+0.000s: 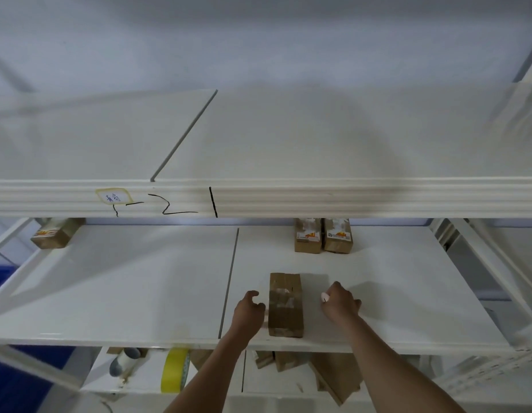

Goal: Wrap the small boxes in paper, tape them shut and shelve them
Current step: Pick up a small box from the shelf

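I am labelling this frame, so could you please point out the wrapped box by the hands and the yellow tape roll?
Wrapped box [285,305]: head view, taped top face.
Tape roll [175,370]: head view, yellow outer band.

White shelf boards [139,278] with black marker scrawls [169,205] along the upper lip, brown paper on the near parcel [285,305] under glossy clear tape — orange-printed labels on the far pair [323,235], a yellow tape roll [174,369] below, blue at far left.

Wrapped box [285,305] on middle shelf [139,287] between both hands, two boxes [323,235] behind.
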The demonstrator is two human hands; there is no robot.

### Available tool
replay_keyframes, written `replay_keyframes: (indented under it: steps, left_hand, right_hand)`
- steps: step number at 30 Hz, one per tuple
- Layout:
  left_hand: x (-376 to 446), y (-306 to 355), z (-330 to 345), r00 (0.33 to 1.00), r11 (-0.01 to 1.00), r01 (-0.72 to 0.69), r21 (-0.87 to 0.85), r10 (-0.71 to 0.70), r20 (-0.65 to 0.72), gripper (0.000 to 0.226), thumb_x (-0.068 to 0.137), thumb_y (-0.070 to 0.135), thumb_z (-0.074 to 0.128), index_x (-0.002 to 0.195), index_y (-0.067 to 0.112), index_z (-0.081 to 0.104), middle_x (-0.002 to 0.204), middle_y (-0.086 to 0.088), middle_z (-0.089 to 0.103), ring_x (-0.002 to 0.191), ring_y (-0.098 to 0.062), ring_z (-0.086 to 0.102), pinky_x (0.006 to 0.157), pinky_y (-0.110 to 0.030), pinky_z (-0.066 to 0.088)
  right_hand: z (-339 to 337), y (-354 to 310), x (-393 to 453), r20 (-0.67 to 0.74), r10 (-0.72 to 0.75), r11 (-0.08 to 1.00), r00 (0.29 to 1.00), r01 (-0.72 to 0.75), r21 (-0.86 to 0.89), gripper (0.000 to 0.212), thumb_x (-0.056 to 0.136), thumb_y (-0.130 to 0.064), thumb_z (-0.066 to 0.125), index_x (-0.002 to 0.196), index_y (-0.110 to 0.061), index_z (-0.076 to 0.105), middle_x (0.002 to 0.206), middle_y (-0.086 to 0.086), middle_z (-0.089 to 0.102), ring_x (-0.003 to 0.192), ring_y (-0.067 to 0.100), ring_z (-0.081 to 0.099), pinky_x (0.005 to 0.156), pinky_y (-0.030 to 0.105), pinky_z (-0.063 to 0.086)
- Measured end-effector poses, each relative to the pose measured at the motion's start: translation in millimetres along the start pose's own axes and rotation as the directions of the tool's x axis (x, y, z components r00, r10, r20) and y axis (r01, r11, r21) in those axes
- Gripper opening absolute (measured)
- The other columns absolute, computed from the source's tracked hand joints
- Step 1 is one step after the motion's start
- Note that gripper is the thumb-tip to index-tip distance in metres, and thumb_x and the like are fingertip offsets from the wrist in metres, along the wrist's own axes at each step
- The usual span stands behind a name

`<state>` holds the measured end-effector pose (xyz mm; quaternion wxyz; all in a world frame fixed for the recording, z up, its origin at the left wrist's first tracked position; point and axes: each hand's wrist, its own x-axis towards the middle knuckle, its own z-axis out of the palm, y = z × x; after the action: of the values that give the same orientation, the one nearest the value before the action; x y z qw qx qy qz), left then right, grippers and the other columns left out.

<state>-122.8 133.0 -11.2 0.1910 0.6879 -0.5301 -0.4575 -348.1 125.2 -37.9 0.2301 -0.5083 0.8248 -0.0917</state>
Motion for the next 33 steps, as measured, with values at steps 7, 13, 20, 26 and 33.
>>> replay_keyframes:
  steps: [7, 13, 20, 26, 33]
  left_hand:
    - [0, 11, -10, 0.997, 0.997, -0.024, -0.076, 0.018, -0.074, 0.042, 0.104, 0.012, 0.044, 0.144, 0.02, 0.044, 0.138, -0.012, 0.058, 0.075, -0.005, 0.059, 0.054, -0.01, 0.044]
    - [-4, 21, -22, 0.984, 0.964, -0.058, -0.259, 0.011, -0.177, 0.038, 0.103, 0.01, 0.042, 0.138, 0.021, 0.05, 0.133, -0.017, 0.06, 0.069, -0.015, 0.058, 0.06, -0.022, 0.049]
    - [-16, 26, -28, 0.978, 0.942, -0.114, -0.315, 0.051, -0.202, 0.034, 0.101, 0.01, 0.043, 0.131, 0.021, 0.056, 0.122, -0.022, 0.063, 0.071, -0.017, 0.057, 0.062, -0.025, 0.048]
    - [-21, 3, -52, 0.968, 0.947, -0.104, -0.305, 0.027, -0.248, 0.034, 0.099, 0.009, 0.043, 0.128, 0.021, 0.056, 0.111, -0.013, 0.067, 0.063, -0.017, 0.052, 0.057, -0.025, 0.044]
    - [-27, -62, -109, 0.886, 0.959, 0.01, -0.283, -0.14, -0.442, 0.017, 0.097, 0.011, 0.047, 0.111, 0.015, 0.056, 0.09, -0.004, 0.063, 0.071, -0.02, 0.059, 0.062, -0.031, 0.047]
  right_hand:
    - [-26, -15, -16, -0.031, -0.059, 0.823, 0.998, 0.066, 0.565, 0.011, 0.097, -0.016, 0.062, 0.092, -0.011, 0.07, 0.086, 0.005, 0.067, 0.082, 0.018, 0.062, 0.063, 0.024, 0.045]
    - [-53, -31, -36, -0.063, -0.214, 0.74, 0.975, 0.204, 0.641, 0.014, 0.101, -0.021, 0.058, 0.106, -0.012, 0.068, 0.094, -0.003, 0.064, 0.088, 0.009, 0.06, 0.072, 0.019, 0.047]
    - [-52, -56, -52, 0.005, -0.296, 0.783, 0.955, 0.24, 0.574, 0.035, 0.108, -0.031, 0.04, 0.128, -0.01, 0.058, 0.114, 0.004, 0.06, 0.1, 0.016, 0.055, 0.08, 0.026, 0.044]
    - [-29, -83, -75, 0.063, -0.327, 0.808, 0.943, 0.244, 0.536, 0.029, 0.108, -0.037, 0.037, 0.11, -0.016, 0.058, 0.099, 0.002, 0.06, 0.084, 0.007, 0.056, 0.063, 0.018, 0.042]
    - [16, -135, -101, 0.186, -0.294, 0.702, 0.938, 0.079, 0.708, 0.023, 0.106, -0.028, 0.046, 0.112, -0.01, 0.061, 0.093, 0.008, 0.071, 0.074, 0.016, 0.072, 0.074, 0.029, 0.061]
